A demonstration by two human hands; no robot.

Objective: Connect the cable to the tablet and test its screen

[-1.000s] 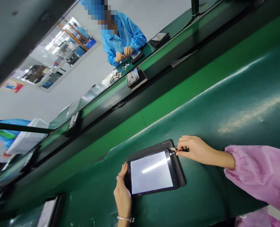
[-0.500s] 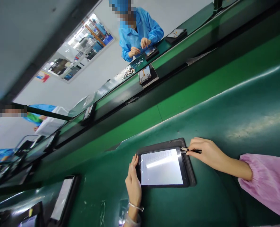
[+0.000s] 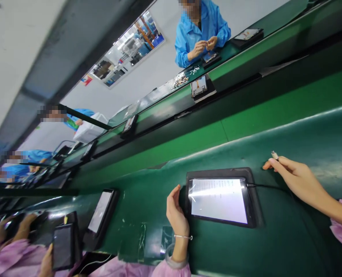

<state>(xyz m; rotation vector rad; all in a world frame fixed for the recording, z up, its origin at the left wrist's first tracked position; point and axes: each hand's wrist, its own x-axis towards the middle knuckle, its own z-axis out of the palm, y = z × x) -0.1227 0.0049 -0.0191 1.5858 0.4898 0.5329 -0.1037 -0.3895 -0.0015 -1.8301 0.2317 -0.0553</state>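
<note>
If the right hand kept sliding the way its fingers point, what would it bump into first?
Probably nothing soon. The right hand, pinching a small silver-tipped plug, points up-left over the bare dark green rubber mat, passing above the lit black-framed tablet. The raised bright green conveyor strip comes next, though depth is unclear.

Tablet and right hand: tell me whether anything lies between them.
Nothing solid blocks the gap. The right hand is lifted off to the right of the tablet, with a small plug pinched in its fingers. Only bare green mat and a thin black cable running from the tablet's right edge lie between them.
</note>
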